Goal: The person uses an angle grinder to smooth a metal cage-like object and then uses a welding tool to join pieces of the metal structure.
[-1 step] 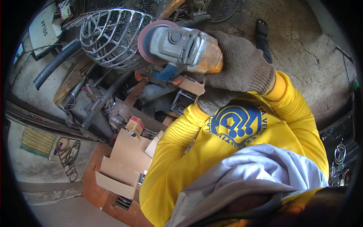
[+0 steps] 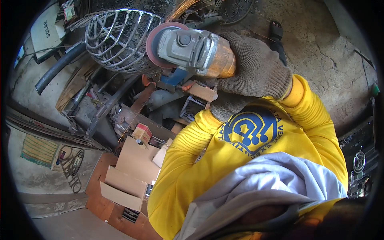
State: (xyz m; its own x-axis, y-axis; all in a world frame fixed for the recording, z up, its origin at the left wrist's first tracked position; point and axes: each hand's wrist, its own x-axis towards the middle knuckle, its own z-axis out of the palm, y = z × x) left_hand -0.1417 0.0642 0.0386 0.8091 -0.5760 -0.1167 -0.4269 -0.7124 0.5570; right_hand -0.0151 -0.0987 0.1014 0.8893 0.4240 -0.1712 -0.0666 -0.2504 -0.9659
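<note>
My right hand (image 2: 256, 66), in a brown knitted glove, is wrapped round the orange body of an angle grinder (image 2: 186, 46). The grinder's reddish disc (image 2: 154, 42) meets the right side of a rounded cage of welded metal bars (image 2: 116, 40). Orange sparks (image 2: 182, 9) fly up from behind the disc. Below the right hand is my left hand (image 2: 228, 106), in the same kind of glove, close under the grinder; its fingers are hidden.
A blue metal piece (image 2: 174, 78) lies just below the disc. A dark curved pipe (image 2: 60, 66) and metal frame bars (image 2: 114, 106) are at the left. Open cardboard boxes (image 2: 138, 160) stand lower left. A person's sandalled foot (image 2: 276, 30) is at upper right.
The sparks above the disc are brighter and longer, and thin streaks now show to the right. My hands and the grinder have hardly moved.
</note>
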